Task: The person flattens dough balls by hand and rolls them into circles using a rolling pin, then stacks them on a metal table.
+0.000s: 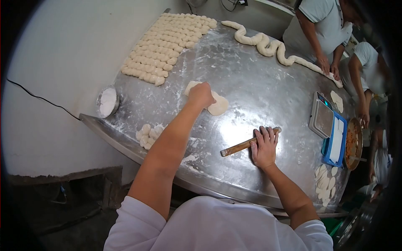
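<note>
My left hand (202, 95), its fingers curled down, is closed on flattened dough (218, 107) in the middle of the metal table. Pale dough shows on both sides of the fist; whether it is one piece or two is hidden beneath the hand. My right hand (264, 152) lies over a wooden rolling pin (238, 148), fingers across its right part. The pin slants up to the right on the tabletop. Beside my left forearm sits a small pile of dough lumps (147, 136), partly covered by the arm.
Rows of dough balls (167, 44) cover the far left. A bowl of flour (108, 101) stands at the left edge. Toward a co-worker's hands (328, 67) runs a long dough rope (268, 45). On the right are a scale (323, 117), blue tray (337, 140), filling pan (354, 142) and flat dough pieces (324, 184).
</note>
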Available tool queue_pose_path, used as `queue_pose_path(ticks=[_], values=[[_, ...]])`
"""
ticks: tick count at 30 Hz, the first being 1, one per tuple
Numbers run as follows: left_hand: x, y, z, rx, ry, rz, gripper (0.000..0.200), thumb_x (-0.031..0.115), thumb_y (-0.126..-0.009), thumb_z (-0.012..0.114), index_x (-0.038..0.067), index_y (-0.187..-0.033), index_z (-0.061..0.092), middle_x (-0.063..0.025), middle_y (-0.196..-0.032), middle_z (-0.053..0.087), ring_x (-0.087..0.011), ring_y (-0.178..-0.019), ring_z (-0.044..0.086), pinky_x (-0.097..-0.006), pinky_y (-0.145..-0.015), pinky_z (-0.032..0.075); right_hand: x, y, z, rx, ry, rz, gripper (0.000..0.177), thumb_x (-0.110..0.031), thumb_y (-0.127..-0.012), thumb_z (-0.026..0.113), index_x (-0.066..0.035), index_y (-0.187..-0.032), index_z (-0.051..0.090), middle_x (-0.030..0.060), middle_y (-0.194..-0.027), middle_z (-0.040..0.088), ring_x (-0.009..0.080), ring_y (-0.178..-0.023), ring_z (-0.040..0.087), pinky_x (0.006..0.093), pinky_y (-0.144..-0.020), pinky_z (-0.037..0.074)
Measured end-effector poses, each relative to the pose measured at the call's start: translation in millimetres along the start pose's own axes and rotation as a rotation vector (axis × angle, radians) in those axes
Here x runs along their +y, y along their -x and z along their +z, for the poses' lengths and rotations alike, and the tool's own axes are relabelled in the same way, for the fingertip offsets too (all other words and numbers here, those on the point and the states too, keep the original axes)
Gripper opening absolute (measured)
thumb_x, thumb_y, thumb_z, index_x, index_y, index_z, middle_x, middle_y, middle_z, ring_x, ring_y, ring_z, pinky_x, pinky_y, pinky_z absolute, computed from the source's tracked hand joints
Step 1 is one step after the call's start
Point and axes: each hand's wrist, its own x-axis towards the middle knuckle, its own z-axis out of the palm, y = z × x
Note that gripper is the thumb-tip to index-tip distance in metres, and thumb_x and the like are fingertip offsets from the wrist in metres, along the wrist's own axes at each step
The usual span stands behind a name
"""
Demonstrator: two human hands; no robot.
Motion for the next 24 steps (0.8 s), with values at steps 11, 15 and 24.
queue_pose_path(ticks=[11, 15, 24], values=[[-6.8, 3.6, -0.4, 0.119, -0.128, 0.117, 0.052, 0.037, -0.081, 0.092, 0.009, -0.123, 0.080, -0.0157, -0.123, 0.078, -0.0334, -0.119, 0.072, -0.0454, -0.104, 0.056, 0.0, -1.0, -0.4, 0.006, 0.000, 0.003, 0.052, -0.034, -0.100, 0.066, -0.009, -0.146, 0.061, 0.0183, -0.155, 0.053, 0.0459, -0.150, 0.040, 0.0683, -0.128, 0.020], [-7.5, -10.7, -2.7, -0.025, -0.197, 0.136, 0.049, 0.037, -0.082, 0.091, 0.011, -0.122, 0.080, -0.0148, -0.125, 0.077, -0.0338, -0.121, 0.071, -0.0464, -0.105, 0.055, 1.5, -0.6, 1.3, 0.008, 0.001, 0.005, 0.052, -0.034, -0.100, 0.067, -0.009, -0.146, 0.062, 0.0182, -0.155, 0.053, 0.0457, -0.151, 0.039, 0.0685, -0.127, 0.020], [-13.9, -39.6, -15.3, -0.125, -0.243, 0.134, 0.043, 0.037, -0.085, 0.089, 0.011, -0.118, 0.080, -0.0134, -0.123, 0.077, -0.0343, -0.118, 0.072, -0.0458, -0.101, 0.056, 1.2, -1.6, -0.1, -0.016, -0.005, 0.022, 0.053, -0.035, -0.100, 0.066, -0.009, -0.146, 0.062, 0.0178, -0.155, 0.053, 0.0450, -0.151, 0.039, 0.0679, -0.128, 0.020]])
